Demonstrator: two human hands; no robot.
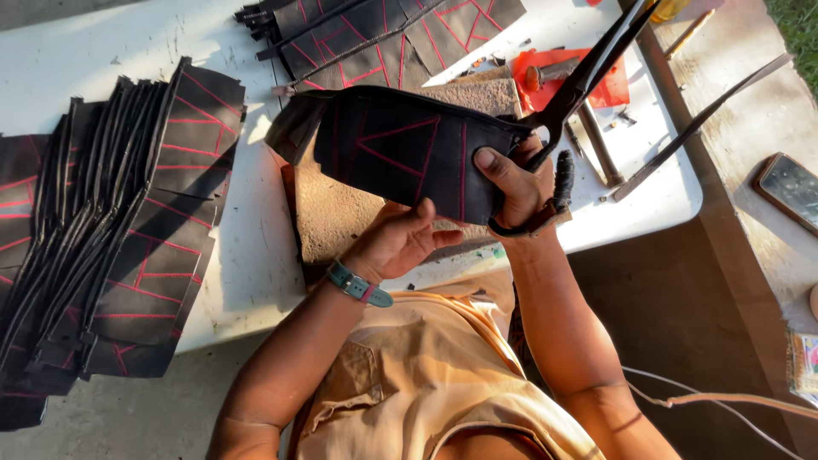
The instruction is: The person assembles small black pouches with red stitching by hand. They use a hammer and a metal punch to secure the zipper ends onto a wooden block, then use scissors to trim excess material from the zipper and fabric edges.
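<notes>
Head view: black leather panel [400,149] with red stitching, held up over the desk [247,255]
Long axis: runs left to right, far end toward the scissors [588,72]
Right hand [520,183]: fingers closed in the scissor handles, thumb pressed on the panel's right edge; blades meet that edge
Left hand [396,243]: beneath the panel, fingers curled up gripping its lower edge
Nearer hand: both touching
Left: fanned stack of cut panels [111,255]
Beyond: more stitched pieces [383,38], red sheet [609,85]
Right edge: phone [788,187]
</notes>
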